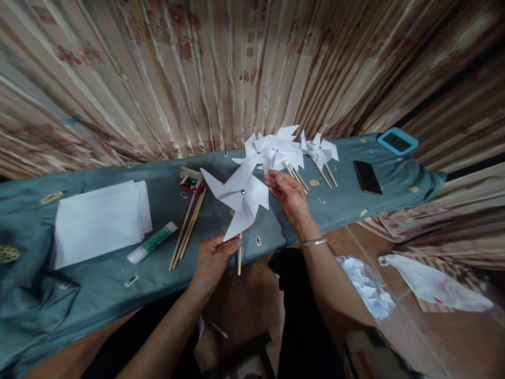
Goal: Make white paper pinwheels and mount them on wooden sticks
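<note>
Got a white paper pinwheel (241,197) up over the teal-covered table (98,295), left hand (213,260) pinching its wooden stick (239,260) near the bottom, fingers curled tight. Right hand (290,196) has its fingertips nipping the edge of a blade. Finished pinwheels (290,150) are piled just behind, glue stick (152,242) and spare sticks (188,229) off to my left.

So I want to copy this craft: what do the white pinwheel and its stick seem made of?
The white folded pinwheel looks like matte paper with creased blades, pinned by a shiny, probably metal, stud. Its thin tan stick in the left hand looks like bare wood.
</note>
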Available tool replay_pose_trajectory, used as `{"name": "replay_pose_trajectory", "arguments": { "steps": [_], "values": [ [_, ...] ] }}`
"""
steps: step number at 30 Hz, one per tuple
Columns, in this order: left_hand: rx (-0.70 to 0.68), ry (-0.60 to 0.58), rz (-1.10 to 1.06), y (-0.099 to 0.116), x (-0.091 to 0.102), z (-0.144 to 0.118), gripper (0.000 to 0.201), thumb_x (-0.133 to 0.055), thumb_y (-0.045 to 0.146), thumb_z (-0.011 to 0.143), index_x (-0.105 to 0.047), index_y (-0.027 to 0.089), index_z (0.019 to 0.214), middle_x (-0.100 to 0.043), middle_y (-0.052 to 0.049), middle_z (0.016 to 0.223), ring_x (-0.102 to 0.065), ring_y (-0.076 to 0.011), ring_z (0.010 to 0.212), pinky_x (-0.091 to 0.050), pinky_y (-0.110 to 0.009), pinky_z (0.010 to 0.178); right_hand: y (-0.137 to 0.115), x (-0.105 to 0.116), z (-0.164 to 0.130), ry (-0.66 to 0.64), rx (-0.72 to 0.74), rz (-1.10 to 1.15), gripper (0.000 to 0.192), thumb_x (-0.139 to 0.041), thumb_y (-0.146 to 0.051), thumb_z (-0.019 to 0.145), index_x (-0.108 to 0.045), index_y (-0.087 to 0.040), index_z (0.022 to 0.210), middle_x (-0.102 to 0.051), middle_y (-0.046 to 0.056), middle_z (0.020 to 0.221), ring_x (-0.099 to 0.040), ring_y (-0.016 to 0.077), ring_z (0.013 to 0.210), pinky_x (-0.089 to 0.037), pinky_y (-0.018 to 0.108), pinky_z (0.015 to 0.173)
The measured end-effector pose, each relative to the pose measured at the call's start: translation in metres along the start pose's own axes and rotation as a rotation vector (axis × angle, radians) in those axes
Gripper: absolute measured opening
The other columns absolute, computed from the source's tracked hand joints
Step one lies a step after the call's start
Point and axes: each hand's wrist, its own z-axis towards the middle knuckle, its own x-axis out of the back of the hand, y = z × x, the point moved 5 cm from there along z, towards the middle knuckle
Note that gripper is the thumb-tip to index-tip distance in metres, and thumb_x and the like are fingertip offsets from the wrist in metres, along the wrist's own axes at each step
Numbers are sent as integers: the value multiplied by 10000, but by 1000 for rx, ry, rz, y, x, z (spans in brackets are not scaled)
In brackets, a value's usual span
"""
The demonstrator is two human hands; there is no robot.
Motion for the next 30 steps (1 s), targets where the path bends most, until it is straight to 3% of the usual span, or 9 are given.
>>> {"name": "replay_pose_trajectory", "arguments": {
  "steps": [6,12,18,30],
  "values": [
    [1,4,18,-3,2,-1,264,-878,361,499,-795,211,700,-741,-25,703,-615,-165,646,-500,-293,664,-1,2,-7,-82,-39,-25,366,-784,-545,690,-767,-275,936,-792,16,949,-725,173,893,-565,325,846],
    [-7,-3,31,-4,1,-4,229,-863,346,528,-794,218,705,-737,-21,713,-610,-160,660,-496,-291,672,-1,5,-10,-96,-8,-59,345,-858,-447,618,-777,-274,906,-791,6,871,-720,186,885,-551,373,903],
    [-36,7,55,-2,3,-3,211,-848,354,543,-785,202,675,-723,-21,684,-595,-158,650,-474,-282,642,5,7,-10,-85,-21,-63,333,-890,-412,567,-789,-273,852,-759,-25,760,-664,136,710,-552,319,771],
    [17,60,9,2,6,-4,299,-882,327,497,-803,191,751,-768,-45,739,-615,-136,624,-509,-263,646,6,4,-16,-71,-95,-60,363,-927,-367,483,-796,-270,807,-744,-29,705,-620,102,633,-503,239,641]
  ]
}}
